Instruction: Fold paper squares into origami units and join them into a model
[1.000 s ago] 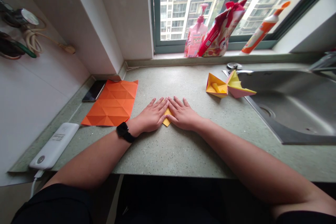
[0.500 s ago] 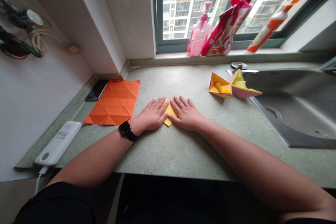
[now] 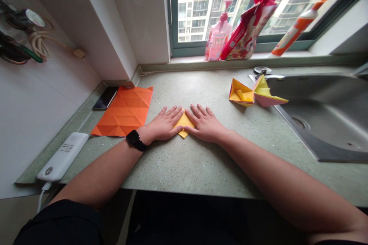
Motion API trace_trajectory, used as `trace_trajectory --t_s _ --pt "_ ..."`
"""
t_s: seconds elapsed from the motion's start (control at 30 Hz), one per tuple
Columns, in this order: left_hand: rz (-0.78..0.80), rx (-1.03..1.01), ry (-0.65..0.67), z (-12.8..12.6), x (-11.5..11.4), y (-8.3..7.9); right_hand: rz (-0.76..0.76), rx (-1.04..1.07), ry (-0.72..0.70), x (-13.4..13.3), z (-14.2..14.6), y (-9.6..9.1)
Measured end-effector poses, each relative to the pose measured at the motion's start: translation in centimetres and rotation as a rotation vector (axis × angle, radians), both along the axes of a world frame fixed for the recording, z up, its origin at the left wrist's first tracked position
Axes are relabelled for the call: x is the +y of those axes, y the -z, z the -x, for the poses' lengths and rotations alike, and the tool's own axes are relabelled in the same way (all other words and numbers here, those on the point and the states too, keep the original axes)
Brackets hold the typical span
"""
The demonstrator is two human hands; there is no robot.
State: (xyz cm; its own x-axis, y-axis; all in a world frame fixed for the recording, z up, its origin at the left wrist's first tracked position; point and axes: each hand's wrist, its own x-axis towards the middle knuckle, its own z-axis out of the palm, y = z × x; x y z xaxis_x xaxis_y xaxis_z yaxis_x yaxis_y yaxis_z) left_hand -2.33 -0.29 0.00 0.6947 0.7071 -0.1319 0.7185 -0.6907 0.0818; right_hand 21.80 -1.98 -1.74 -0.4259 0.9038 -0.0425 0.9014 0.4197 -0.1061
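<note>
The left hand [image 3: 166,123] and right hand [image 3: 204,123] lie flat, spread over the sides of a small folded yellow paper [image 3: 184,118] on the tabletop [image 3: 178,168]; uneven pressing might skew it or set a crooked crease.

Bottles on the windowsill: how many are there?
2: the pink pump bottle, left of the red bag, and the orange-and-white bottle, right of it. The bag could hide another.
</note>
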Motion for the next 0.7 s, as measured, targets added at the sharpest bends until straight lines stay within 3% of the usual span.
trace_trajectory --t_s 0.7 --pt "0.007 -0.065 -0.190 1.5 -0.9 0.7 -0.026 -0.024 0.006 -0.1 -0.4 0.4"
